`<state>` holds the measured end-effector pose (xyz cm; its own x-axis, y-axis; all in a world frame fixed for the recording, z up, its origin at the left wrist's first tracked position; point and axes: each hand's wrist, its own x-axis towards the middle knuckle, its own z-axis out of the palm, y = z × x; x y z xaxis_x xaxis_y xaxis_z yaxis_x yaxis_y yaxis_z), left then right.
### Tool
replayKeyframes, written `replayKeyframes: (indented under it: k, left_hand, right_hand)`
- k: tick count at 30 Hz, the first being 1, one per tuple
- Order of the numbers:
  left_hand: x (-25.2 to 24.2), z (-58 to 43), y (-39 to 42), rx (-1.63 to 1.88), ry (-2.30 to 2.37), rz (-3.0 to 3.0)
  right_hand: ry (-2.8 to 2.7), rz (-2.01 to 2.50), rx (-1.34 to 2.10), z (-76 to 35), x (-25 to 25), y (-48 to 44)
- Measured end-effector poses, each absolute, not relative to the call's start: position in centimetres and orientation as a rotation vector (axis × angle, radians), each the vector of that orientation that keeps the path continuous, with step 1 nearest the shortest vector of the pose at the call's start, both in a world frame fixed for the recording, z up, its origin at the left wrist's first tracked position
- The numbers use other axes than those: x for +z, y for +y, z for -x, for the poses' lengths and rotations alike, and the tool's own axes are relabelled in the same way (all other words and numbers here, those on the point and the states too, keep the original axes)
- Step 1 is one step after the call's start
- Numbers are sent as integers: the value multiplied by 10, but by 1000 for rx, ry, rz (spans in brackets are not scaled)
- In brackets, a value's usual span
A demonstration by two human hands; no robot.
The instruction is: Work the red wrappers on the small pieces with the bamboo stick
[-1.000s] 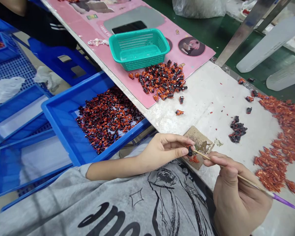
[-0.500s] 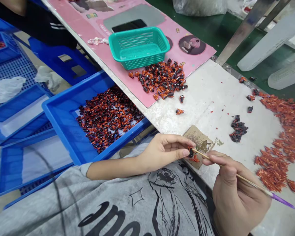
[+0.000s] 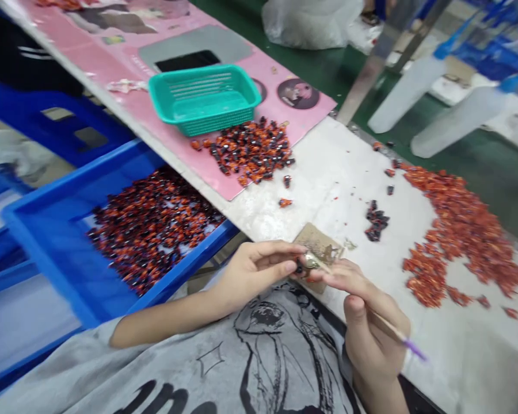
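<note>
My left hand (image 3: pixel 256 267) pinches a small black and orange piece (image 3: pixel 300 268) between thumb and fingertips at the table's near edge. My right hand (image 3: pixel 366 322) grips a thin wooden stick with a purple end (image 3: pixel 408 343), its tip touching the piece. Both hands meet just over a brown scrap of card (image 3: pixel 317 244). The picture is blurred by motion.
A blue bin (image 3: pixel 47 253) of the same pieces sits lower left. A teal basket (image 3: pixel 205 98) and a pile of pieces (image 3: pixel 248 150) lie on a pink mat (image 3: pixel 155 123). Orange bits (image 3: pixel 457 230) spread at the right; a small dark heap (image 3: pixel 376 219) lies mid-table. Another person's dark sleeve shows at top left.
The view has swung right and blurred, so everything shifts left. My hands have drawn closer together, still holding the piece and the stick.
</note>
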<state>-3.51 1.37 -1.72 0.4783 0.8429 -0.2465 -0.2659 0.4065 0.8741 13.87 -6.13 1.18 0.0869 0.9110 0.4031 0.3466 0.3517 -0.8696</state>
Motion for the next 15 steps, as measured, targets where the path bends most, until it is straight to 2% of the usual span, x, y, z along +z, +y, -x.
replayKeyframes:
  k: [2, 6, 8, 15]
  left_hand:
    - [-16, 36, 14, 799, 820, -868]
    - [-17, 36, 17, 765, 895, -845]
    - [-17, 35, 18, 743, 912, -839]
    - [-12, 29, 21, 686, 870, -814]
  right_hand:
    - [-1479, 1278, 539, -154, 14, -67]
    - [-1506, 1737, -54, -210, 16, -84]
    - [-1520, 1897, -217, -241, 11, -90]
    - [-1564, 2142, -153, -291, -27, -79]
